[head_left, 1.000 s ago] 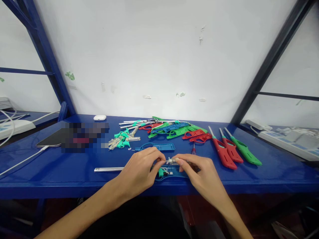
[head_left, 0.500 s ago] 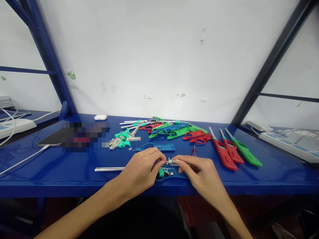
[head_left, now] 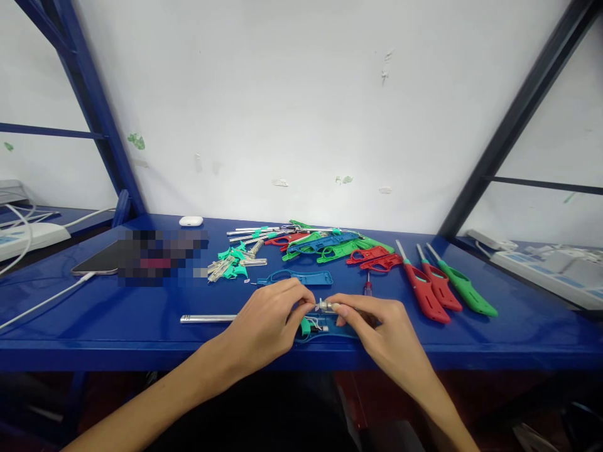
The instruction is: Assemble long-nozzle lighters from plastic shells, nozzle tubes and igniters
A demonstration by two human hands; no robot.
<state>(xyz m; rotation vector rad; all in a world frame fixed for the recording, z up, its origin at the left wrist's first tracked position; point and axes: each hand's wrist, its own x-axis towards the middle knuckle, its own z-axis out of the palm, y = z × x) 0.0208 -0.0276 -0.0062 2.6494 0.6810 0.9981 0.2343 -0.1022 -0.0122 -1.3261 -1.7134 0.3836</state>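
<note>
My right hand [head_left: 377, 317] is closed on a lighter's clear fuel tank [head_left: 325, 306], its valve end pointing left; the fingers cover most of the tank. At that valve end, my left hand [head_left: 277, 311] pinches thumb and forefinger together on something too small to make out. Beneath both hands lies a blue lighter shell half [head_left: 306, 338] with a green trigger [head_left: 307, 326] and white wires in it. Its metal tube [head_left: 207, 319] sticks out to the left, under my left hand. Just beyond my hands rests another blue shell half [head_left: 311, 277].
Farther back are a pile of green, blue and red shell halves [head_left: 330, 246], metal tubes [head_left: 247, 232] and clear tanks with green triggers [head_left: 230, 263]. A screwdriver [head_left: 368, 287] lies behind my right hand. Red and green lighters [head_left: 426, 292] lie right; a phone [head_left: 97, 258] lies left.
Both hands hold nearly the same pose at the tank's valve end. The whole view has shifted very slightly; nothing on the table has visibly moved.
</note>
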